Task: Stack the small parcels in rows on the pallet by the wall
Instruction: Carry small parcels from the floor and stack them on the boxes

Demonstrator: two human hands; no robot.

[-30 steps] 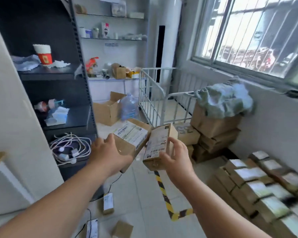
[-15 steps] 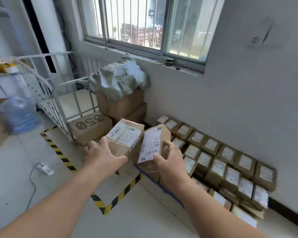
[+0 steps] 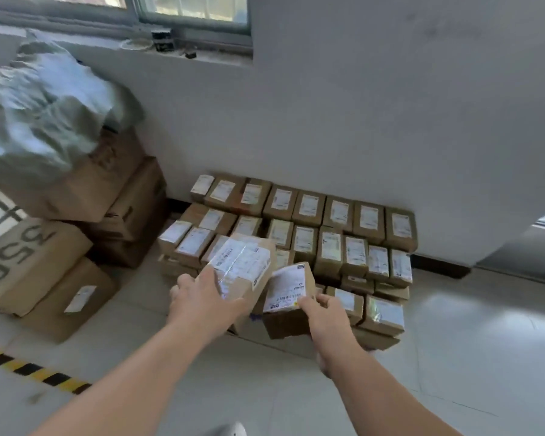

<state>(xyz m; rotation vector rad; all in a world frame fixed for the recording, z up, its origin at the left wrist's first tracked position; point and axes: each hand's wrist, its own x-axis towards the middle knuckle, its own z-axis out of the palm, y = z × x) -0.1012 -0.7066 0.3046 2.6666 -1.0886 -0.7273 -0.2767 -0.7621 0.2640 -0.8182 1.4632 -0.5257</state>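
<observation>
The pallet is hidden under the stacked parcels (image 3: 328, 221) by the wall, and what I carry covers the near-left rows. My left hand (image 3: 202, 297) curls around a taped parcel (image 3: 246, 265). My right hand (image 3: 326, 316) grips a smaller labelled parcel (image 3: 288, 297). I hold two, just above the near rows; the far row shows eight.

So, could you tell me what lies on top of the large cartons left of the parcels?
Crumpled grey plastic sheeting lies on the large cartons, draping the top one; anything beneath it is hidden.
</observation>
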